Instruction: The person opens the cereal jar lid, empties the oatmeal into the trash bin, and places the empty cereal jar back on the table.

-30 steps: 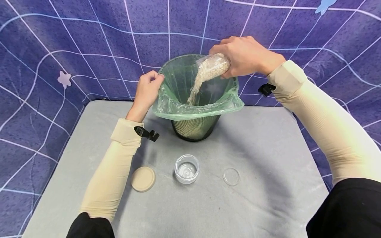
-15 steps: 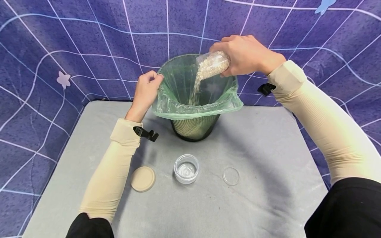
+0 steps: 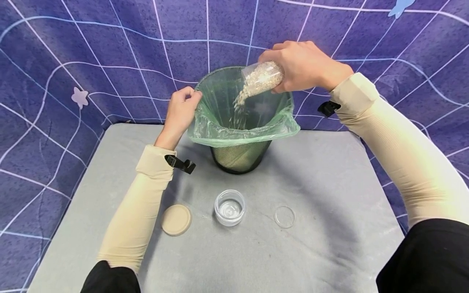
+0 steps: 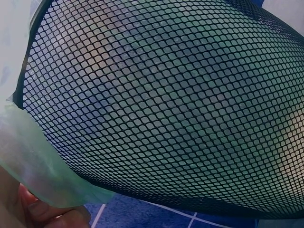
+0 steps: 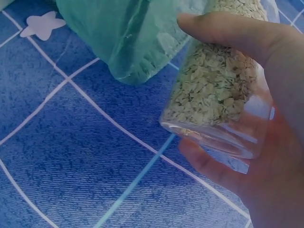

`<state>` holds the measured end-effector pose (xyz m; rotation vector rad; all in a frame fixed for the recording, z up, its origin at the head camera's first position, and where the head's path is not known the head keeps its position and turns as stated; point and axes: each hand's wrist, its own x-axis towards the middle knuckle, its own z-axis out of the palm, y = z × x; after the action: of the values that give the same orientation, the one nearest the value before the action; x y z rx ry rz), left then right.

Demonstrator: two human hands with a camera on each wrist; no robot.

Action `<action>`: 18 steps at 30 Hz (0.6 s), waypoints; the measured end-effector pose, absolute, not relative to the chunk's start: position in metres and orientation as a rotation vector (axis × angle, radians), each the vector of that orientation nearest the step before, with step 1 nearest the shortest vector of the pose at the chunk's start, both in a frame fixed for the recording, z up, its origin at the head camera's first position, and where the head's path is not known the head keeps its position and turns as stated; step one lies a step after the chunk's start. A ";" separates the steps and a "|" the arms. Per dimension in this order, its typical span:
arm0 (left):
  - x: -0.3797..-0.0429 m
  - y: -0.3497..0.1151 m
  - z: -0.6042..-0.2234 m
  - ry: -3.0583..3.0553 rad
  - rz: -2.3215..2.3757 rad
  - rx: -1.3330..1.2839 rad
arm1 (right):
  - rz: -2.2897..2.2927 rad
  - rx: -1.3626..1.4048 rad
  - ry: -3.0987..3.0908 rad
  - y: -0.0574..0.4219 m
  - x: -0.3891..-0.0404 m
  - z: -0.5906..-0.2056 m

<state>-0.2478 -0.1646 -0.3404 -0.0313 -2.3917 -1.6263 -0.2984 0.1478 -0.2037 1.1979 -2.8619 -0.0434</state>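
My right hand [image 3: 298,67] grips a clear jar of oats [image 3: 264,77], tilted mouth-down over a bin lined with a green bag. Oats [image 3: 239,101] fall from its mouth into the green bag [image 3: 234,138]. The right wrist view shows thumb and fingers around the jar [image 5: 213,85], with plenty of flakes inside. At the bin's left rim, my left hand [image 3: 181,110] pinches the bag's edge. In the left wrist view, the bin's black mesh wall [image 4: 166,104] fills most of the picture, and fingertips [image 4: 61,216] show below the green plastic [image 4: 42,166].
On the grey table [image 3: 234,260] in front of the bin stand a clear open jar [image 3: 230,208], a beige round lid [image 3: 176,220] to its left and a thin clear ring [image 3: 285,217] to its right. A blue patterned cloth [image 3: 121,61] hangs behind.
Oats keep pouring; the stream is now thinner and more scattered than a second ago. The right hand has risen slightly with the jar. The left hand stays at the rim.
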 end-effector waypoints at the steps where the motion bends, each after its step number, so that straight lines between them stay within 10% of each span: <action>1: -0.248 -0.164 -0.341 -2.394 -1.627 -0.031 | -0.045 1.195 -2.863 0.148 -0.298 -0.204; 18: -0.249 -0.163 -0.341 -2.398 -1.629 -0.036 | -0.034 1.186 -2.871 0.149 -0.296 -0.210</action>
<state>-0.2487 -0.1635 -0.3414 -0.0363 -2.3984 -1.6294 -0.2963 0.1486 -0.2101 1.1855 -2.8712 -0.0343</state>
